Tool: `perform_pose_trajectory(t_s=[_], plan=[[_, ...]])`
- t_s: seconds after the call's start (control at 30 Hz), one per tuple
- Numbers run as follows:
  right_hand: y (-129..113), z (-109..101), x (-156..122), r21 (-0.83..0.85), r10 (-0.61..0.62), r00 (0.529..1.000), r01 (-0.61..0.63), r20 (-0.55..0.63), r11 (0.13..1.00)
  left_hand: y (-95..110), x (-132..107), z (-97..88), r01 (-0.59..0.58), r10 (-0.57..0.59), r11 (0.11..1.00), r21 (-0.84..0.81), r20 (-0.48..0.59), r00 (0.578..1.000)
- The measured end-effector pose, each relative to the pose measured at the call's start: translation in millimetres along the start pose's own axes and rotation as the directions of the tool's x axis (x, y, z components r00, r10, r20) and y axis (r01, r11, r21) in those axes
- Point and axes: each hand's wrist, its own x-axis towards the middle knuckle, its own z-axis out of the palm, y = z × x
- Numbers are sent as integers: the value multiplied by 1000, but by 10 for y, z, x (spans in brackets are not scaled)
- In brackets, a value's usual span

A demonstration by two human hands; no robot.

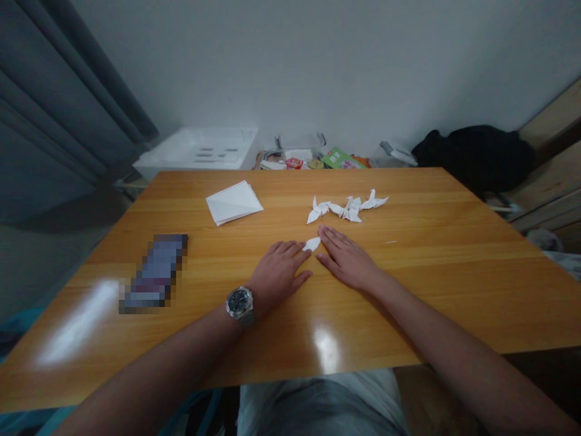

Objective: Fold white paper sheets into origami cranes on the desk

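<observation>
A small piece of folded white paper (312, 244) lies flat on the wooden table (254, 339), between my two hands. My left hand (280, 266), with a watch on its wrist, rests palm down with fingers stretched out over the paper's left end. On the other side, my right hand (347, 257) lies flat, its fingertips at the paper's right end. Both hands hide part of the paper. Just beyond them sits a row of several folded white paper figures (351, 209), shaped like birds. A stack of white paper sheets (233, 203) lies farther back on the left.
A blurred-out phone-like device (157, 272) lies on the left of the table. Behind the far edge stand a white tray-like box (200, 151) and a green packet (340, 158) among small items. A black cloth bundle (474, 157) is at the back right.
</observation>
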Motion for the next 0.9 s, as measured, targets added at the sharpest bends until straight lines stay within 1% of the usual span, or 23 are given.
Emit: perform_pose_trajectory(t_s=[0.13, 0.23, 0.3, 0.37, 0.43, 0.57, 0.63, 0.8, 0.9], plan=[[-12, -45, 18, 12, -1, 1000, 1, -19, 1000, -35, 8, 14, -17, 15, 999, -48, -32, 999], [-13, -95, 31, 70, 6, 996, 1, -94, 998, -68, 17, 31, -36, 31, 996, -87, -54, 998], [-2, -120, 37, 128, -21, 987, 41, -159, 991, -89, 26, 45, -55, 48, 992, -112, -65, 997], [12, -131, 42, 177, -85, 977, 121, -194, 977, -109, 36, 60, -71, 60, 988, -139, -79, 995], [22, -130, 45, 214, -149, 969, 190, -195, 958, -129, 49, 73, -81, 65, 982, -173, -96, 993], [15, -118, 53, 267, -220, 959, 262, -177, 927, -153, 73, 78, -92, 64, 964, -249, -119, 991], [3, -116, 57, 278, -253, 952, 293, -172, 915, -153, 81, 71, -77, 44, 957, -281, -122, 992], [-24, -119, 58, 294, -268, 949, 308, -169, 905, -145, 87, 75, 9, -54, 955, -296, -145, 988], [-31, -120, 56, 302, -259, 951, 301, -170, 905, -150, 88, 95, 32, -78, 954, -297, -146, 986]])
